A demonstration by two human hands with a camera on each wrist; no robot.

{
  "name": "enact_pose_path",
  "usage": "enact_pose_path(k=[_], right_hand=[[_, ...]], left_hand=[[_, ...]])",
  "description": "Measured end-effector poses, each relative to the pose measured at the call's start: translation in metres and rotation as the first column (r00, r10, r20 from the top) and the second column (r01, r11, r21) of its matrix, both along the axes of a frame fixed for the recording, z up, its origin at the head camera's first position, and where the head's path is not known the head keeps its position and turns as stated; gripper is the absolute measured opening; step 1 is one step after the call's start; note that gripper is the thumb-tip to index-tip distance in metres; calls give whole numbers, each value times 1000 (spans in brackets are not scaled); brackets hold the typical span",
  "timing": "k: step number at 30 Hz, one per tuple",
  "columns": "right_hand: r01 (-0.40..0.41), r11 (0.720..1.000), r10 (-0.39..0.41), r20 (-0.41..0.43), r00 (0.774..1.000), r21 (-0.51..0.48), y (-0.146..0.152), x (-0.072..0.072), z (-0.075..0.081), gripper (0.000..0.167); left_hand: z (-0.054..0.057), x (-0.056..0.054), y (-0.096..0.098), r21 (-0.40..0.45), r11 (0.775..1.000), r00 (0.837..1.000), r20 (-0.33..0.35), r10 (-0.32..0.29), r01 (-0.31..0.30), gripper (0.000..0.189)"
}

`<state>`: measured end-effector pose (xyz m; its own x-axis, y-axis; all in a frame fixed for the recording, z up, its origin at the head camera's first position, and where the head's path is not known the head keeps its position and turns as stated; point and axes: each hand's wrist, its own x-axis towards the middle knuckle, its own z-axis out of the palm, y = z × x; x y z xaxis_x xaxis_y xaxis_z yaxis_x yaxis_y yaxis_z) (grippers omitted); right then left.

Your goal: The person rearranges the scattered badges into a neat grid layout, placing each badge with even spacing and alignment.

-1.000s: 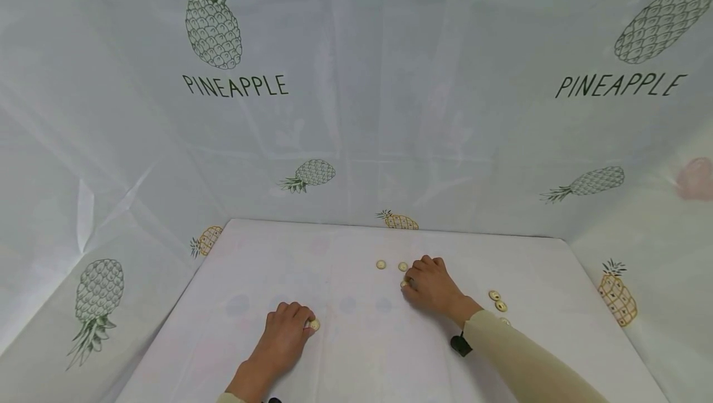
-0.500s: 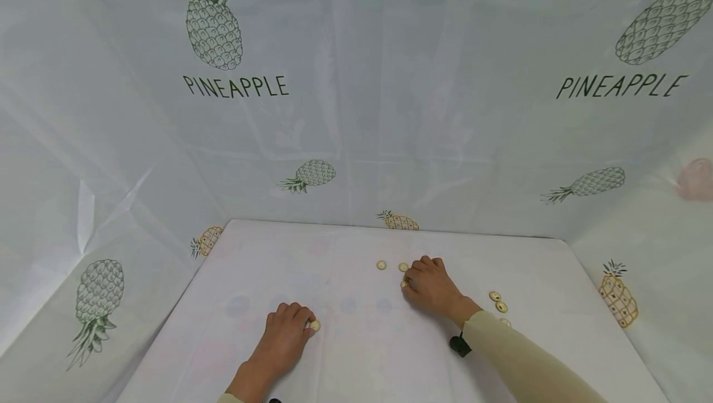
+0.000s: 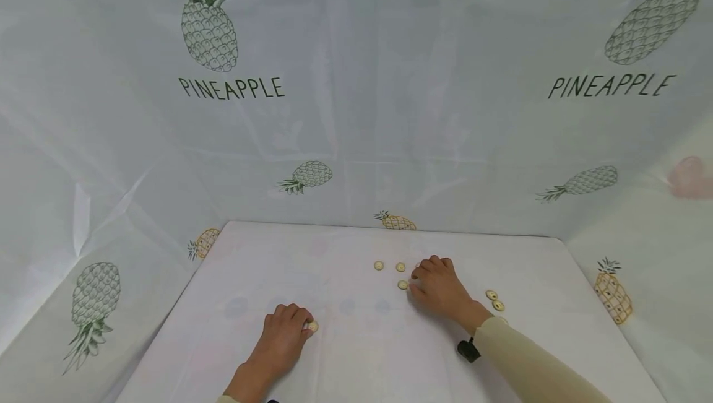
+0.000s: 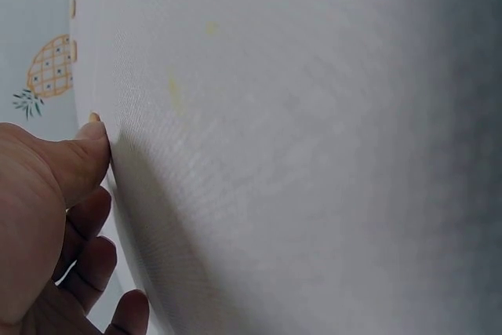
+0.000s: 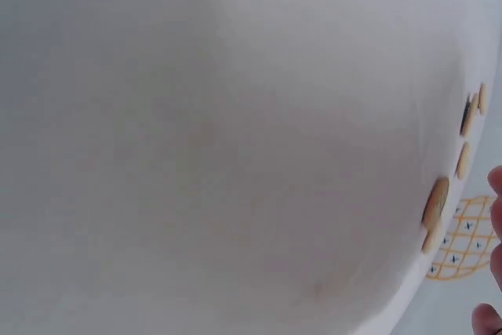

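Observation:
My left hand [image 3: 281,338] rests low over the white table and pinches a small round wooden disc [image 3: 313,326] between thumb and fingers. In the left wrist view only the edge of that disc [image 4: 94,118] shows past the thumb. My right hand [image 3: 438,288] is at the far middle of the table, fingers loosely bent, nothing visible in them. Just left of its thumb lies a wooden disc [image 3: 403,285]. Two more discs, a middle one [image 3: 400,267] and a left one [image 3: 379,265], lie behind it. Another disc [image 3: 418,265] is mostly hidden behind the right fingers.
To the right of the right hand lie two more discs, one [image 3: 491,294] close against the other [image 3: 498,305]. A white cloth with pineapple prints [image 3: 398,222] hangs behind and beside the table [image 3: 345,378]. The right sleeve [image 3: 529,359] crosses the table's right part.
My right hand has let go of the near disc and shifted slightly right, so that disc now shows whole. My left hand keeps its pinch in place. The head view has turned slightly.

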<state>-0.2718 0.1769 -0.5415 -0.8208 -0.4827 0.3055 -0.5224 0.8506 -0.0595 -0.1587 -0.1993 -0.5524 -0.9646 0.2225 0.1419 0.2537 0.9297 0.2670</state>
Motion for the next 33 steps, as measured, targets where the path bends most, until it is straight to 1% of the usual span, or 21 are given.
enact_pose_path(k=[2,8,12,18,23,28,33], right_hand=[[16,1000,-16,-11,1000,-13,7,4,1,11],[45,996,-48,-38,998,-71,33,15,9,10],[53,994,-59,-58,997,-100,53,23,15,9],[60,990,-74,-110,991,-127,84,33,22,10],[96,985,-112,-108,988,-142,110,42,22,10],[136,979,-154,-116,981,-151,134,55,20,13],[182,976,-194,-96,976,-117,152,72,15,16]], left_hand=[[1,0,0,-2,1000,1000,2,-4,4,20],[1,2,0,2,1000,1000,3,-13,13,17],[0,1,-1,7,1000,1000,-1,-11,11,14],[-1,0,-1,9,1000,1000,-1,-5,5,14],[1,1,0,10,1000,1000,16,-3,3,13],[2,1,0,19,1000,1000,27,-3,2,12],[1,2,1,13,1000,1000,25,-1,1,12]])
